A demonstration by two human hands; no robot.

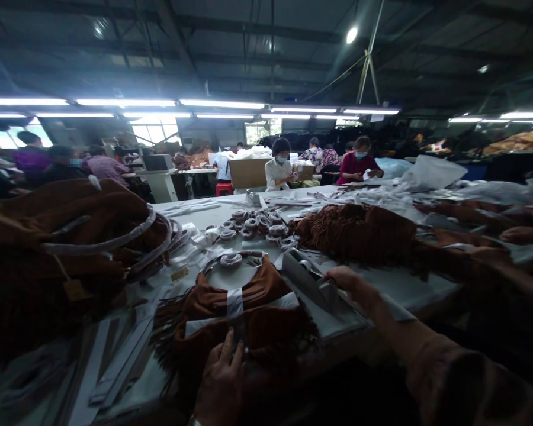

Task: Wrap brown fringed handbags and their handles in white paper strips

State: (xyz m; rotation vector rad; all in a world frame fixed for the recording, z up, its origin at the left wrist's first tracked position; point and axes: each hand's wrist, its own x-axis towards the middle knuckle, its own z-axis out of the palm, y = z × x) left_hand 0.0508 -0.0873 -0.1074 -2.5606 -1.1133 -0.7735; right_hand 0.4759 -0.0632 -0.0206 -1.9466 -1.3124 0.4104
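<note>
A brown fringed bag point(257, 325) with a ring-shaped handle point(208, 275) lies before me on the table. White paper strips point(203, 326) show across it, and a pale, shiny band of tape point(235, 303) runs down its middle. My left hand point(221, 376) rests with outstretched fingers on the bag, at the lower end of that band. To the right, my right hand point(349, 281) is closed at the near end of a grey wedge-shaped holder point(304, 281), which looks like a tape dispenser. What its fingertips pinch is too dark to make out.
Wrapped rings point(273, 225) are heaped behind the bag. A large brown pile point(71, 254) with wrapped handles stands at left, above pale strips point(119, 355). Another fringed brown bundle point(355, 234) lies at right, near another person's arm point(501, 266). Co-workers point(281, 168) sit beyond the table.
</note>
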